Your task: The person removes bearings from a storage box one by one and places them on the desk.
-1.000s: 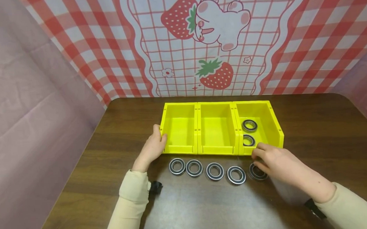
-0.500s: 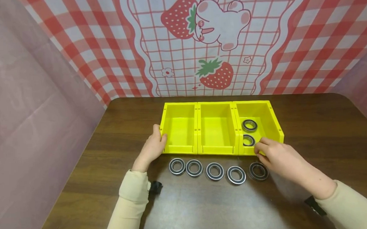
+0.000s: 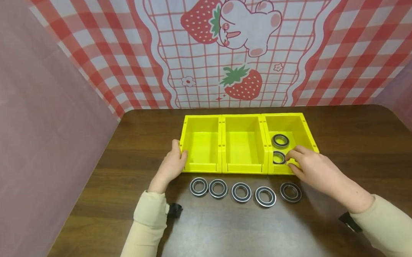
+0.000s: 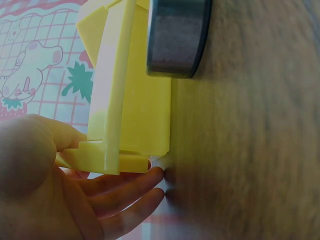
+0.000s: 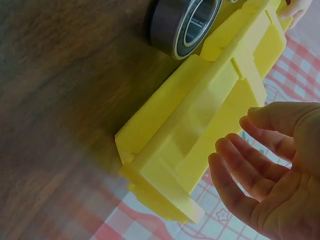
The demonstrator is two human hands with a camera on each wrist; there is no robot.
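Three yellow storage bins (image 3: pixel 245 168) stand side by side in a row on the table. My left hand (image 3: pixel 171 161) grips the outer side wall of the leftmost bin, thumb on one face and fingers on the other, as the left wrist view shows. My right hand (image 3: pixel 313 170) hovers over the front of the right bin (image 3: pixel 306 130), fingers loosely bent and nothing between them in the right wrist view. Inside that bin lie two ball bearings, one farther back (image 3: pixel 275 145) and one nearer the front (image 3: pixel 275 162), close to my right fingertips.
Several more ball bearings lie flat in a row on the brown table (image 3: pixel 231 234) in front of the bins, including the rightmost bearing (image 3: pixel 282 196) and the leftmost bearing (image 3: pixel 193 188). A red checked cloth (image 3: pixel 112 40) hangs behind the table.
My right hand has moved up and away from the rightmost table bearing to over the right bin's front, uncovering that bearing. My left hand and the bins have not moved.
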